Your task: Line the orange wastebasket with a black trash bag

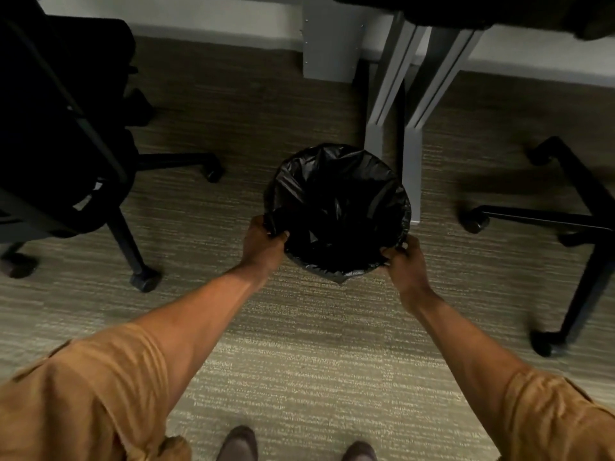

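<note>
A round wastebasket stands on the carpet in the middle of the view, and a black trash bag [336,207] covers its inside and is folded over its whole rim, so no orange shows. My left hand [264,242] grips the bag at the near left of the rim. My right hand [404,261] grips the bag at the near right of the rim. Both arms reach forward and down in rolled tan sleeves.
Grey desk legs [392,94] stand just behind and to the right of the basket. A black office chair [66,128] with castors is at the left, another chair base [579,221] at the right. My shoes [238,444] show at the bottom edge.
</note>
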A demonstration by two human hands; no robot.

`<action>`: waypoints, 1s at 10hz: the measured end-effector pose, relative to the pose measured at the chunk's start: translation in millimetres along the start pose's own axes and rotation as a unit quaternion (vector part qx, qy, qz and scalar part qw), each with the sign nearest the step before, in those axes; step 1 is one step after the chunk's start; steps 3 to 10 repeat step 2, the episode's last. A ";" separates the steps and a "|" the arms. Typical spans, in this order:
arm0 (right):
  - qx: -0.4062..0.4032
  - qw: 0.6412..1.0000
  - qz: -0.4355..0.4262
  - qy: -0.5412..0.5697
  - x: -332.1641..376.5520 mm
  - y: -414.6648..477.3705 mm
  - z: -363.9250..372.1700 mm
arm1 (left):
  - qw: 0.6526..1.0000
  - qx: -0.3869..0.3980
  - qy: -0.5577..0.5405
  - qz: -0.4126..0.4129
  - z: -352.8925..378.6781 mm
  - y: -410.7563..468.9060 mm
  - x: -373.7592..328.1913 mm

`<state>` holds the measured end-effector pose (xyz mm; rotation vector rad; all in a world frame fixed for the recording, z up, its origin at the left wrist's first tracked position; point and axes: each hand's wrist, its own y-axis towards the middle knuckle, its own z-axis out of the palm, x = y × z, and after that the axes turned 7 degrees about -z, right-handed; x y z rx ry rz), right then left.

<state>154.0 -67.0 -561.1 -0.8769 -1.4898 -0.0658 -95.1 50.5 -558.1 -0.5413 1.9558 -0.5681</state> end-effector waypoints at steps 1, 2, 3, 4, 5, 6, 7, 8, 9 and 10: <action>0.005 1.000 -0.008 0.026 -0.2 1.6 -1.5 | 0.999 0.022 -0.035 -0.001 1.0 2.3 -0.8; -0.019 0.999 -0.017 0.031 5.1 -5.4 -6.5 | 0.998 -0.005 -0.059 -0.010 -4.3 -6.6 -3.8; -0.019 0.999 -0.017 0.031 5.1 -5.4 -6.5 | 0.998 -0.005 -0.059 -0.010 -4.3 -6.6 -3.8; -0.019 0.999 -0.017 0.031 5.1 -5.4 -6.5 | 0.998 -0.005 -0.059 -0.010 -4.3 -6.6 -3.8; -0.019 0.999 -0.017 0.031 5.1 -5.4 -6.5 | 0.998 -0.005 -0.059 -0.010 -4.3 -6.6 -3.8; -0.019 0.999 -0.017 0.031 5.1 -5.4 -6.5 | 0.998 -0.005 -0.059 -0.010 -4.3 -6.6 -3.8; -0.019 0.999 -0.017 0.031 5.1 -5.4 -6.5 | 0.998 -0.005 -0.059 -0.010 -4.3 -6.6 -3.8; -0.019 0.999 -0.017 0.031 5.1 -5.4 -6.5 | 0.998 -0.005 -0.059 -0.010 -4.3 -6.6 -3.8; -0.019 0.999 -0.017 0.031 5.1 -5.4 -6.5 | 0.998 -0.005 -0.059 -0.010 -4.3 -6.6 -3.8; -0.019 0.999 -0.017 0.031 5.1 -5.4 -6.5 | 0.998 -0.005 -0.059 -0.010 -4.3 -6.6 -3.8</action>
